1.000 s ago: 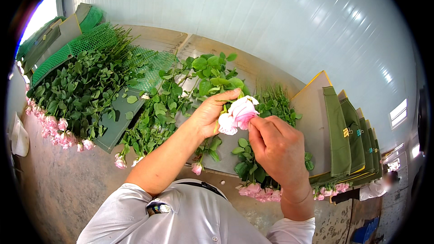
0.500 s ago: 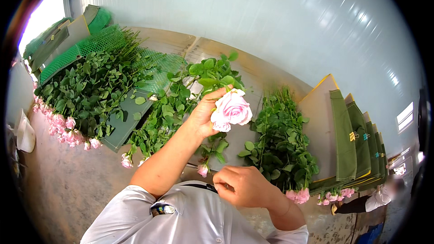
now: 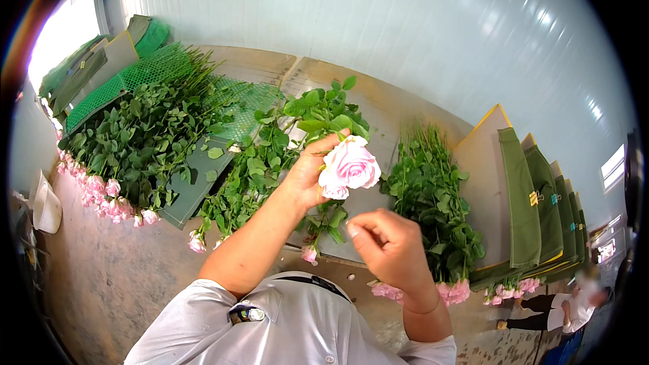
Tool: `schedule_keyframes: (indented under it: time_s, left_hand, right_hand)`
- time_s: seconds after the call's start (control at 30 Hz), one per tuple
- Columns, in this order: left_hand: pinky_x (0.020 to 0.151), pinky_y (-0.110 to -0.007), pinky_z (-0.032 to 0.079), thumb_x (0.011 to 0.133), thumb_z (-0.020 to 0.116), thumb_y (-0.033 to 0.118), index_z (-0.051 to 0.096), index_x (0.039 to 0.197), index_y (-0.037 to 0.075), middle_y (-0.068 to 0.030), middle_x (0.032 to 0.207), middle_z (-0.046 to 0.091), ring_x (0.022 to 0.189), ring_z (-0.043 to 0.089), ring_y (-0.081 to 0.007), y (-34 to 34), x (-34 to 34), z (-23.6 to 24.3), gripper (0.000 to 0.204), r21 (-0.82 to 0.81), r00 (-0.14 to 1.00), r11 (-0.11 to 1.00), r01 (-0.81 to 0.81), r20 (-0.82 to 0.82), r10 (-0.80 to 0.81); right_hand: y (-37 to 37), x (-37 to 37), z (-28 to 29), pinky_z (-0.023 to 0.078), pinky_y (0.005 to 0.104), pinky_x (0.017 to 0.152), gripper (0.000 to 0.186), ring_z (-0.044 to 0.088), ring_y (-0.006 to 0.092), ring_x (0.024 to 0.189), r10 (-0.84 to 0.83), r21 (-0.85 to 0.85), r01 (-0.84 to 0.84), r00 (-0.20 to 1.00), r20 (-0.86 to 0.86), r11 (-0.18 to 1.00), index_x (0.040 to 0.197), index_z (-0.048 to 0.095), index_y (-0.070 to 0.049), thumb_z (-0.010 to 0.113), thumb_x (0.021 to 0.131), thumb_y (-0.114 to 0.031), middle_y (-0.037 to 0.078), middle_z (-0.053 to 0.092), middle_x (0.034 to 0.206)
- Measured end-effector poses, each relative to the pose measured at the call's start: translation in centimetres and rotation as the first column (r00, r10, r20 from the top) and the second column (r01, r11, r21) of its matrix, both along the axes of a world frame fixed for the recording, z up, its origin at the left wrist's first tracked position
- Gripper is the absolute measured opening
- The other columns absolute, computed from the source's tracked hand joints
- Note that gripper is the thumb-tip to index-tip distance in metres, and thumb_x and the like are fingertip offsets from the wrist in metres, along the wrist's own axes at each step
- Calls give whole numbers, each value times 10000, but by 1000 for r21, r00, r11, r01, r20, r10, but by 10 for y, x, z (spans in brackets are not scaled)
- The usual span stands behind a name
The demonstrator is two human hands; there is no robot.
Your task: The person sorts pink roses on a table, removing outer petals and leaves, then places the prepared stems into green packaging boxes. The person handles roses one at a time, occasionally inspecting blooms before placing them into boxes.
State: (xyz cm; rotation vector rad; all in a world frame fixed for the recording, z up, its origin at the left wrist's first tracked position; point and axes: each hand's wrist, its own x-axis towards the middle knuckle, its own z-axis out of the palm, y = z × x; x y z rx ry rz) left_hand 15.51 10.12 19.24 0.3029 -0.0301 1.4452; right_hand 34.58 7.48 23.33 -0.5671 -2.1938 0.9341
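Observation:
My left hand (image 3: 309,179), just below the middle of the view, grips a pink rose (image 3: 353,162) with its open bloom turned up toward me; green leaves show behind it. My right hand (image 3: 382,240) is apart from the rose, below and right of it, with fingers curled; whatever is inside them, if anything, is hidden. Loose leafy stems (image 3: 253,169) lie on the grey table (image 3: 362,206) beneath.
Rose bundles lie at left (image 3: 145,135) and right (image 3: 422,203). Green mesh (image 3: 122,84) covers the left pile; olive padded boards (image 3: 519,199) with clips stand at right. A white bin (image 3: 47,206) is far left. A person (image 3: 571,311) is at lower right.
My right hand left the rose, dropped toward my waist, then rose slightly rightward. The bloom in my left hand has turned upward. The other person has shifted slightly.

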Motion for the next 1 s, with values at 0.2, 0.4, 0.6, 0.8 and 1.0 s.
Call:
schedule_keyframes:
  time_s: [0.2, 0.4, 0.6, 0.8, 1.0]
  left_hand:
    - [835, -441, 530, 845, 601, 180, 551, 1151, 110, -101, 1006, 644, 904, 639, -262, 10, 9, -16, 318, -23, 995, 996, 89, 51, -88]
    - [822, -446, 536, 859, 589, 174, 554, 1135, 107, -116, 999, 645, 906, 640, -267, 13, 19, -13, 286, -69, 997, 995, 68, -27, -70]
    - [780, -406, 548, 877, 608, 224, 603, 1017, 63, -114, 909, 660, 828, 655, -244, 19, 25, -16, 214, -141, 988, 989, 39, -142, -59]
    - [740, -355, 557, 867, 646, 219, 600, 977, 35, -103, 902, 657, 804, 659, -204, 21, 26, -16, 219, -146, 981, 989, 18, -190, -46]
    - [726, -344, 555, 861, 651, 224, 619, 954, 48, -85, 874, 664, 777, 658, -188, 16, 33, -8, 202, -167, 964, 985, -33, -264, -12]
  right_hand:
    - [1, 1, 20, 395, 226, 463, 85, 486, 87, 498, -191, 120, 204, 975, -111, 972, 872, 633, -28, 646, 792, -3, 39, 568, 659]
    - [3, 3, 16, 390, 218, 445, 91, 484, 84, 486, -281, 134, 299, 950, -140, 945, 871, 636, -20, 661, 785, -4, 42, 572, 646]
    - [5, 3, 14, 398, 224, 441, 69, 499, 93, 471, -344, 169, 367, 927, -148, 915, 858, 641, -9, 663, 794, -20, 59, 599, 648]
    - [3, 5, 16, 399, 200, 461, 55, 503, 39, 507, -400, 161, 409, 913, -86, 898, 853, 640, 29, 643, 814, -11, 31, 604, 627]
    - [1, 6, 15, 389, 186, 471, 35, 467, 8, 512, -429, 128, 430, 902, -40, 893, 834, 633, 28, 624, 820, -3, -3, 572, 595]
